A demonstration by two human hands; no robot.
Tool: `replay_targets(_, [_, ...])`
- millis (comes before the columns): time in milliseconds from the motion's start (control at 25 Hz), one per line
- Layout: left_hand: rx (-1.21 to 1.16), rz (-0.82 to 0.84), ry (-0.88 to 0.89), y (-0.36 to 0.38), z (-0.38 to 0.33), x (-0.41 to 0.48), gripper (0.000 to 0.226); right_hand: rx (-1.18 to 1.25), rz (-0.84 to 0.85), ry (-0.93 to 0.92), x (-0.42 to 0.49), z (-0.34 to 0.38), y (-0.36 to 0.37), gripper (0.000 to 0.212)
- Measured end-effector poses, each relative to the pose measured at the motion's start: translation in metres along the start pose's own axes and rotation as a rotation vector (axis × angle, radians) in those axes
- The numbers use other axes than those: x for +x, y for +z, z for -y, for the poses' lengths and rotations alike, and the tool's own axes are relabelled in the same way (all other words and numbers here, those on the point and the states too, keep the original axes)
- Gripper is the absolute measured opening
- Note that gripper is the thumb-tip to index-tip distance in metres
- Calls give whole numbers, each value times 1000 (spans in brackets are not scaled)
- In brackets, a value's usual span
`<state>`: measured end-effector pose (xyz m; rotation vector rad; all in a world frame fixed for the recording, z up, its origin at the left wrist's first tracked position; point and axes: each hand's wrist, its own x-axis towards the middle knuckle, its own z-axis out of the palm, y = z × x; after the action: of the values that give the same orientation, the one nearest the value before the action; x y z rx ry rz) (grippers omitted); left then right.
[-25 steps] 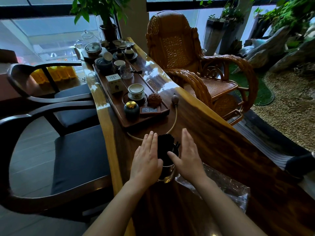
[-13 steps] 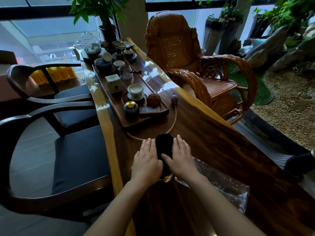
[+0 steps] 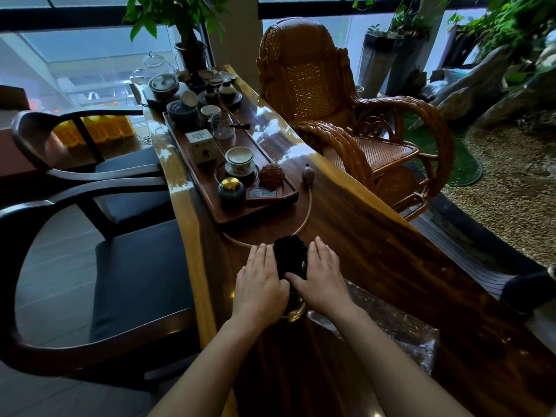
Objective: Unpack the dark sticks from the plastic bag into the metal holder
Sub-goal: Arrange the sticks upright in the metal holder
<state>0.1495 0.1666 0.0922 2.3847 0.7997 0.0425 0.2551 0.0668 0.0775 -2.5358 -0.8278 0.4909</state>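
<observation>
A tight bundle of dark sticks (image 3: 290, 254) stands upright in the metal holder (image 3: 296, 313), whose shiny rim shows between my wrists on the wooden table (image 3: 376, 251). My left hand (image 3: 261, 282) presses flat against the bundle's left side and my right hand (image 3: 322, 273) against its right side, fingers straight and together. The clear plastic bag (image 3: 388, 323) lies crumpled and flat on the table just right of my right forearm; I cannot tell whether anything is inside it.
Beyond the holder sits a wooden tea tray (image 3: 216, 206) with cups, a teapot and a small jar. A thin hose (image 3: 304, 218) curves in front of it. Dark chairs (image 3: 90, 266) stand left; a rattan chair (image 3: 346, 115) stands right.
My hands closed in from both sides, squeezing the loose, splayed sticks into a compact upright bundle. They now sit slightly tighter than half a second ago.
</observation>
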Motion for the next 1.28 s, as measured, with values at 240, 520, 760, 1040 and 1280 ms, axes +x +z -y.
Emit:
replay_targets(240, [16,1,-39,-2,0,-4,72,2,8,-11,-3,-2,-1,97])
replay_targets(520, [46,-31,15,-6,1,-8,72,63,-50,-41,-11,-2,-4,87])
replay_targets(760, [194,-79,41,-6,-2,-23,74,114,-179,-28,-32,-10,-15,73])
replay_targets(1040, [220,-101,36,7,-5,-62,74,45,-109,-40,-62,-45,-22,60])
replay_targets(1280, [93,-152,-24,-6,-9,-58,71,81,-236,-66,-36,-16,-42,40])
